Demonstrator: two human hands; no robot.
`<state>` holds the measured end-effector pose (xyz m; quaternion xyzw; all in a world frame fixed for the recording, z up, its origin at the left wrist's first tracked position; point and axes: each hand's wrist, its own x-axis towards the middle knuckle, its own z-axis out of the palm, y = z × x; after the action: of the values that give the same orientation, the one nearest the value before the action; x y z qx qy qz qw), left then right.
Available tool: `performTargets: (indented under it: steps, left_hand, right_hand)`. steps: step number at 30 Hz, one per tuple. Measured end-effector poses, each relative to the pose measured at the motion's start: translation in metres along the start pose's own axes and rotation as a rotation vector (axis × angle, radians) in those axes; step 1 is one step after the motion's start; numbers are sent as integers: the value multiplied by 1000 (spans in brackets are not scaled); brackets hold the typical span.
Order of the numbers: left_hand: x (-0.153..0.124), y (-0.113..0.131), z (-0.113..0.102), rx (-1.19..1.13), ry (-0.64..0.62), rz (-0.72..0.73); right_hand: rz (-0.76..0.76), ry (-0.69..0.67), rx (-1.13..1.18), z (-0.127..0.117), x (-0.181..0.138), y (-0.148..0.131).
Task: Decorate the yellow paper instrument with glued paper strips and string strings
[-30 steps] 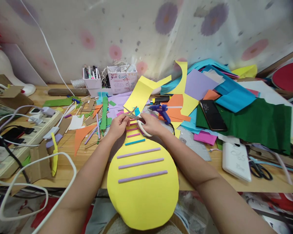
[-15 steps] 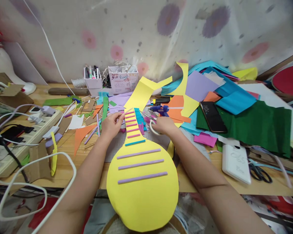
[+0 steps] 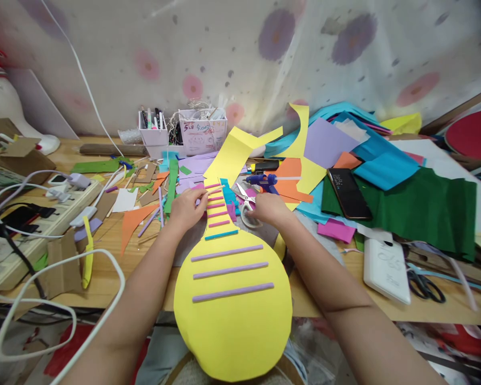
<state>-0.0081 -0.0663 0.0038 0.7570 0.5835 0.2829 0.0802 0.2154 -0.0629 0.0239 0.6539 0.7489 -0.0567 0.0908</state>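
From my remote seat I see the yellow cutout point(image 3: 232, 321) lying across the near edge of the table point(image 3: 108, 243) at its middle. Its round body hangs off toward the lap and its narrow neck points at the far edge. Three lilac strips point(image 3: 228, 270) already cross the body, one teal strip point(image 3: 221, 234) sits where the neck begins, and a ladder of pink strips point(image 3: 216, 206) climbs the neck almost to its top. By my judgement the striping is nearly finished, with only the topmost rung left to settle.

My left hand point(image 3: 188, 206) is curled at the neck's left side, fingertips on the upper pink strips; I cannot tell whether it pinches one or only presses it. My right hand point(image 3: 270, 208) is closed on the white handle of the scissors point(image 3: 246, 206), which lie just right of the neck, blades toward the far edge.

A second ago the scissors met the left hand over the neck's top. Since then they have swung right and come down beside the blue glue gun point(image 3: 264, 181)
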Motion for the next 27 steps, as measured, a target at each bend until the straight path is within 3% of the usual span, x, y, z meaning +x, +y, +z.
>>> performTargets:
  steps: [3, 6, 9, 12, 19, 23, 27]
  left_hand:
    - [0, -2, 2, -14, -53, 24]
    - [0, -3, 3, 8, -67, 107]
    - [1, -2, 4, 38, -30, 193]
    - [2, 2, 5, 100, -49, 229]
    - [1, 19, 2, 140, -101, 238]
    - [3, 17, -6, 148, -71, 104]
    - [7, 11, -9, 5, -74, -49]
  right_hand:
    - [-17, 231, 92, -4, -4, -4]
    - [-150, 520, 235, -5, -5, -14]
    - [-327, 645, 277, -3, -2, -28]
    - [-414, 599, 212, -1, 2, -40]
    - [-286, 437, 239, 1, 13, -40]
    - [-155, 360, 338, 0, 11, -19]
    - [-79, 259, 215, 11, -1, 5]
